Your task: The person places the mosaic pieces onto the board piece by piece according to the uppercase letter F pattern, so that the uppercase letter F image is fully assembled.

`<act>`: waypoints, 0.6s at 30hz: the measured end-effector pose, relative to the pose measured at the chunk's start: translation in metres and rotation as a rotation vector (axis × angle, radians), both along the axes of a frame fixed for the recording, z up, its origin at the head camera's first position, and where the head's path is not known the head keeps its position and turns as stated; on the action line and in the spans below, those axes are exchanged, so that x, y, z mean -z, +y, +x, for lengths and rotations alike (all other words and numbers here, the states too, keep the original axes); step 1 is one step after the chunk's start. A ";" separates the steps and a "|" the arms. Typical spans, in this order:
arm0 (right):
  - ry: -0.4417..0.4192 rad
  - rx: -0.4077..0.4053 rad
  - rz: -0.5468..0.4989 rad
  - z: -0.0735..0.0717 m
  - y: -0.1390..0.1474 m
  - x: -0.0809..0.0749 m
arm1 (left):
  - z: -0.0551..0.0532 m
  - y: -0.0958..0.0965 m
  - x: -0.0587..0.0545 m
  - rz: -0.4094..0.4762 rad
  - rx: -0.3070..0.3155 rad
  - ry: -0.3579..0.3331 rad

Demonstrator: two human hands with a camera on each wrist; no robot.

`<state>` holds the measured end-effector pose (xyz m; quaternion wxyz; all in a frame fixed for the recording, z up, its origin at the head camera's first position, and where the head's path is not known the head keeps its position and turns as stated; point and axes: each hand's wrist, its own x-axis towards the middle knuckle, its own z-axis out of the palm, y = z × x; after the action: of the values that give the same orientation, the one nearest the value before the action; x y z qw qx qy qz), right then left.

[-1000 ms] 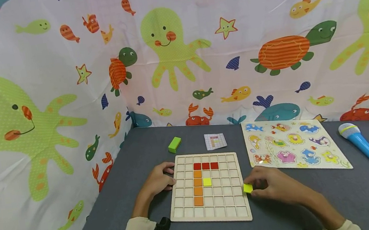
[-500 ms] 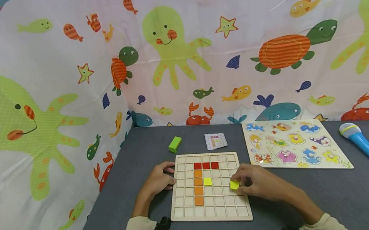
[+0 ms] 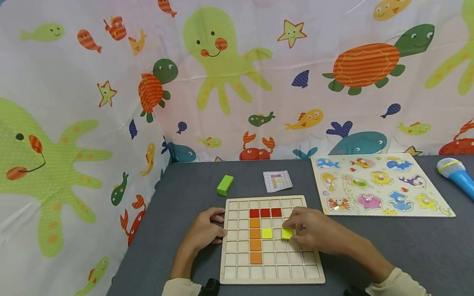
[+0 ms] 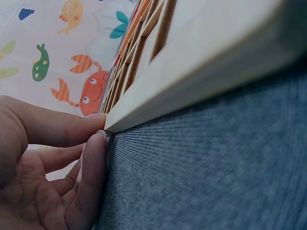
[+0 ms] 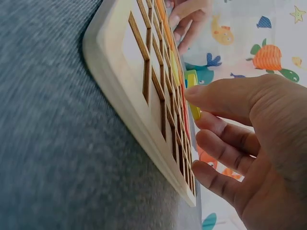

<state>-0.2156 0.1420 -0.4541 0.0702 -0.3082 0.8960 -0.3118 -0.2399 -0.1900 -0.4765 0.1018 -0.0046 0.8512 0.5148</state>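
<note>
A square wooden grid board (image 3: 278, 271) lies on the dark table. Set in its cells are red tiles (image 3: 265, 212) in a row, a column of orange tiles (image 3: 255, 245) and one yellow tile (image 3: 267, 233). My left hand (image 3: 203, 231) holds the board's left edge; in the left wrist view, thumb and finger (image 4: 91, 167) meet at that edge. Over the board's right part, my right hand (image 3: 319, 229) pinches another yellow tile (image 3: 286, 233), tilted and apart from the first one. The right wrist view shows this tile (image 5: 194, 111) between thumb and index finger, the other fingers loosely bent.
A green block (image 3: 225, 185) and a small card with a grid pattern (image 3: 278, 181) lie behind the board. To the right are a sea-animal puzzle board (image 3: 378, 217) and a blue toy microphone (image 3: 472, 192). A printed cloth (image 3: 256, 90) hangs behind the table.
My right hand has carried the yellow tile leftward, from beside the board's right edge to over its cells. The left hand has stayed at the left edge.
</note>
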 end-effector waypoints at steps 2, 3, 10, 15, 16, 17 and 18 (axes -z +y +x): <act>0.021 0.006 0.008 -0.002 -0.004 0.000 | 0.000 0.000 0.000 -0.002 -0.002 -0.002; 0.028 0.008 0.011 -0.002 -0.005 0.000 | -0.001 0.000 0.000 -0.003 -0.002 -0.003; 0.065 -0.006 -0.005 -0.007 -0.008 0.005 | 0.000 0.000 -0.001 0.000 0.000 -0.004; 0.077 -0.015 -0.017 -0.009 -0.011 0.007 | 0.000 0.000 -0.002 -0.002 0.000 -0.004; 0.082 -0.017 -0.016 -0.009 -0.012 0.007 | 0.000 0.000 -0.002 -0.002 0.000 -0.005; 0.082 -0.020 -0.016 -0.009 -0.013 0.007 | 0.000 0.000 -0.002 -0.002 0.000 -0.005; 0.086 -0.021 -0.014 -0.010 -0.013 0.008 | 0.000 0.000 -0.002 -0.003 0.000 -0.004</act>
<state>-0.2253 0.1286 -0.4617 0.0325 -0.3311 0.8927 -0.3038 -0.2401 -0.1901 -0.4749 0.1035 -0.0057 0.8518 0.5136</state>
